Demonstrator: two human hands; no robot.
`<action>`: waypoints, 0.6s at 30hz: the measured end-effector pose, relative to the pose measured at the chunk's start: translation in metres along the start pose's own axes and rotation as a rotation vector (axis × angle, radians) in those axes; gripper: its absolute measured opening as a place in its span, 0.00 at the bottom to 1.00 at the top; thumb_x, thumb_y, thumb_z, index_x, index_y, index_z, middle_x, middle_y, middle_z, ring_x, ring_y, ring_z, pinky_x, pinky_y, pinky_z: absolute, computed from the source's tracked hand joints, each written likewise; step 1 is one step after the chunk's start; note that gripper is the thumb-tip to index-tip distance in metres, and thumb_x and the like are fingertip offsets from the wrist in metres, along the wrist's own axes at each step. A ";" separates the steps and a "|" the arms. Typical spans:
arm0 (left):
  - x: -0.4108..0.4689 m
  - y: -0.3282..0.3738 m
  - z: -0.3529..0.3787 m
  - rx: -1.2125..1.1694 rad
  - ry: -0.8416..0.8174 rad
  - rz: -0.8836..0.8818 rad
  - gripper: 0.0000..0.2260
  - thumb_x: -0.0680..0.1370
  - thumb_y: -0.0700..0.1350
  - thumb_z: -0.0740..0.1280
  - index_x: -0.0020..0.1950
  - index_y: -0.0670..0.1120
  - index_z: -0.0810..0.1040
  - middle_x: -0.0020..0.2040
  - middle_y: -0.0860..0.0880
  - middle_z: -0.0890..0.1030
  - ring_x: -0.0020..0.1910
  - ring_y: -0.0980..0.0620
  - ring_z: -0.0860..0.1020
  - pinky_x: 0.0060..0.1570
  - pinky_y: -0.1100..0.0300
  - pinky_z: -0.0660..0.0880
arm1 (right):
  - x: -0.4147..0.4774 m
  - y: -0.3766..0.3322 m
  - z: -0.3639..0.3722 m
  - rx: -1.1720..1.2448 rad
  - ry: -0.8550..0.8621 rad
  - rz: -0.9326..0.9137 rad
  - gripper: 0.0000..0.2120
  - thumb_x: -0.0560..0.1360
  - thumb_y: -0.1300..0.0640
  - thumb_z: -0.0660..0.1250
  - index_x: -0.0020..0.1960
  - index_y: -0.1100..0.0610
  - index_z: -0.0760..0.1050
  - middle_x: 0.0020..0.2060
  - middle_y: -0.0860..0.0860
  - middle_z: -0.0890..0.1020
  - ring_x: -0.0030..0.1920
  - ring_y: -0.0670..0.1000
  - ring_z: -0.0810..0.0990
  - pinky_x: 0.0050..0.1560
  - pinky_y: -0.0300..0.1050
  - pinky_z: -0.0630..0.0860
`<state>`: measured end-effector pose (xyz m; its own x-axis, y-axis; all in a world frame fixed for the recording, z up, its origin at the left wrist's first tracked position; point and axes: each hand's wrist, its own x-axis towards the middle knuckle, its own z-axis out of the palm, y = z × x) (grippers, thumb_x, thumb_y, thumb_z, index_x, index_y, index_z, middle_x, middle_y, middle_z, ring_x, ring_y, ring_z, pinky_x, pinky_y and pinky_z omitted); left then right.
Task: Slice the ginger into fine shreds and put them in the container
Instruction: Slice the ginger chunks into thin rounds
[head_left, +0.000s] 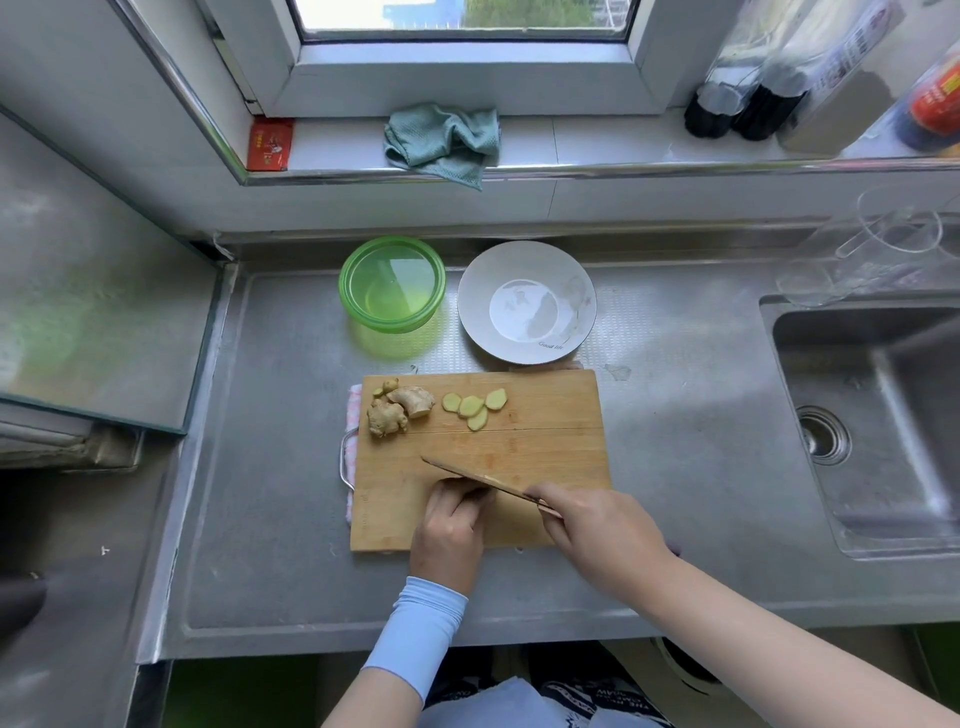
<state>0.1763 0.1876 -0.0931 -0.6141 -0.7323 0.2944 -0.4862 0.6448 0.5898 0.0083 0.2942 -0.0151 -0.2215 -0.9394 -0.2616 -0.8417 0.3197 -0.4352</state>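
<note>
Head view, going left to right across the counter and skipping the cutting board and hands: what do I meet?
green container → white plate → sink. The clear glassware overlaps the sink, so it is left out.

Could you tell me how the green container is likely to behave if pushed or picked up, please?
The green container looks like thin translucent plastic and empty, so probably light. Low and wide, it should hardly tip. On the steel counter it may slide easily.
</note>
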 end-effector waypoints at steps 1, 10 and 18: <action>-0.001 -0.001 0.001 -0.002 -0.001 0.001 0.13 0.67 0.28 0.76 0.48 0.40 0.86 0.46 0.44 0.83 0.48 0.44 0.79 0.46 0.53 0.77 | -0.005 0.001 0.000 -0.005 0.015 -0.006 0.13 0.80 0.48 0.55 0.62 0.41 0.71 0.40 0.46 0.82 0.40 0.53 0.80 0.35 0.50 0.74; -0.002 -0.002 -0.001 -0.018 -0.039 -0.007 0.20 0.60 0.23 0.77 0.47 0.39 0.85 0.46 0.43 0.83 0.47 0.42 0.80 0.46 0.57 0.76 | -0.020 0.011 -0.002 -0.051 0.082 -0.003 0.16 0.77 0.46 0.50 0.60 0.39 0.72 0.35 0.44 0.79 0.34 0.52 0.79 0.29 0.47 0.72; -0.001 -0.001 -0.002 -0.020 -0.029 -0.009 0.19 0.60 0.22 0.77 0.47 0.38 0.86 0.46 0.43 0.83 0.49 0.45 0.78 0.48 0.60 0.76 | -0.019 0.013 -0.005 -0.047 0.016 0.005 0.15 0.79 0.46 0.51 0.61 0.39 0.71 0.36 0.45 0.80 0.36 0.53 0.79 0.32 0.48 0.73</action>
<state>0.1782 0.1875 -0.0926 -0.6277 -0.7312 0.2672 -0.4793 0.6334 0.6075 -0.0011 0.3159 -0.0115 -0.2331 -0.9399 -0.2496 -0.8628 0.3183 -0.3928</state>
